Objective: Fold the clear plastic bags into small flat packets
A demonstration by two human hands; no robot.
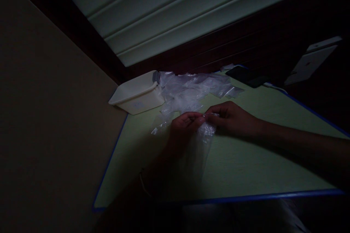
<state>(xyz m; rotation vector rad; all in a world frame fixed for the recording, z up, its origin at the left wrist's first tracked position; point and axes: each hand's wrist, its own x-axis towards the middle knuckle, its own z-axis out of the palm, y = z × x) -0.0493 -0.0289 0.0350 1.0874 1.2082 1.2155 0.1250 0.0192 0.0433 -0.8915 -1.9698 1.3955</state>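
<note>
Between my two hands hangs a clear plastic bag (205, 133), its crinkled top pinched in my fingers and its lower part trailing toward the table's front edge. My left hand (186, 125) is closed on the top edge from the left. From the right, my right hand (231, 118) pinches the same edge, thumb and fingertips close to the left ones. Just beyond the hands, a loose heap of clear plastic bags (188, 89) spreads over the table. Dim light hides the fine detail at the fingertips.
A white plastic bin (136, 96) stands at the table's back left, beside the heap. The pale green table (259, 160) has a blue edge. Farther back on the right lie a dark flat object (243, 75) and a white cable (275, 87). A wall rises at the left.
</note>
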